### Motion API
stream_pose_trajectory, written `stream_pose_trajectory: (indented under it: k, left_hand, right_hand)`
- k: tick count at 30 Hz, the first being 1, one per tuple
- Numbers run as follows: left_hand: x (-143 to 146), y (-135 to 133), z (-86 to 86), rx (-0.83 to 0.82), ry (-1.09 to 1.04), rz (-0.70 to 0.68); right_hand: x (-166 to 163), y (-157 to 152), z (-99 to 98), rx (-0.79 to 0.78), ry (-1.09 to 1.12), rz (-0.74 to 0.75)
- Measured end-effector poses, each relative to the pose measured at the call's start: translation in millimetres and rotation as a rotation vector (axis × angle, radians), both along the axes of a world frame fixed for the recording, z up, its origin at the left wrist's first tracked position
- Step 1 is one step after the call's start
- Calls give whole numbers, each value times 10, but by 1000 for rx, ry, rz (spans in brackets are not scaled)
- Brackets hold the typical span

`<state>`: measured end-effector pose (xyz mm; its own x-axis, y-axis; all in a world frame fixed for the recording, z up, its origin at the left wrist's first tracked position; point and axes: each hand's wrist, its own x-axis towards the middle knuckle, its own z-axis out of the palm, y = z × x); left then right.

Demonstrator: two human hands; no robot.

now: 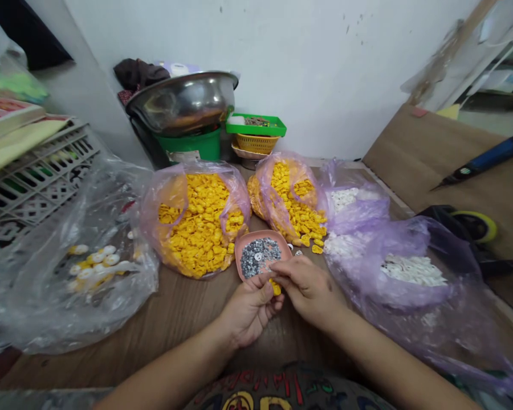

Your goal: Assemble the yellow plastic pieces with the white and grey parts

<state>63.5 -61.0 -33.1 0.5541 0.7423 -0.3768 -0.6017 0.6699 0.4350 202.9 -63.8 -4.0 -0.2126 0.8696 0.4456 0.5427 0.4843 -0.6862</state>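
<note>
My left hand (250, 307) is closed around a small yellow plastic piece (276, 287), held between thumb and fingers. My right hand (305, 285) meets it from the right, fingers pinched against the same yellow piece. Both hands hover just in front of a small pink tray (240, 250) filled with tiny grey parts (260, 256). Behind the tray stand two purple bags of yellow pieces, one at the left (199, 222) and one at the right (293, 202).
Purple bags of white pieces (410, 270) lie at the right. A clear bag (89, 267) with assembled white-and-yellow items lies at the left. A steel bowl (183, 102) on a green bucket, a green tray (256, 125) and a white crate (34, 176) stand behind. Wooden tabletop (175, 319).
</note>
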Motion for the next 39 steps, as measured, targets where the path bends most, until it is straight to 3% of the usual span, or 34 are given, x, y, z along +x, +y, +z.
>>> stream_pose_trajectory:
  k: [5,7,13,21,24,29,34,39]
  left_hand:
    - [-14,-24,-4,-8,11,-51]
    - [-13,-28,-9,-19,3,-67]
    - [-17,-14,-69,-76,-35,-114]
    - [-6,-8,-93,-29,-70,-129]
    - [-8,-3,-62,-33,-71,-109]
    - [-39,18,-49,-21,-31,-74]
    - [-47,36,-56,47,25,-30]
    - [-35,38,-36,65,55,-17]
  right_hand:
    - [69,85,1,-277,-12,53]
    - [86,97,15,-300,-55,69]
    - [58,21,75,-178,-219,59]
    - [37,-90,173,17,-480,57]
    - [91,-124,181,25,-450,48]
    - [288,-10,126,-28,-311,-155]
    - [679,472,32,-370,-684,-539]
    - [953,864,-126,-355,-753,-647]
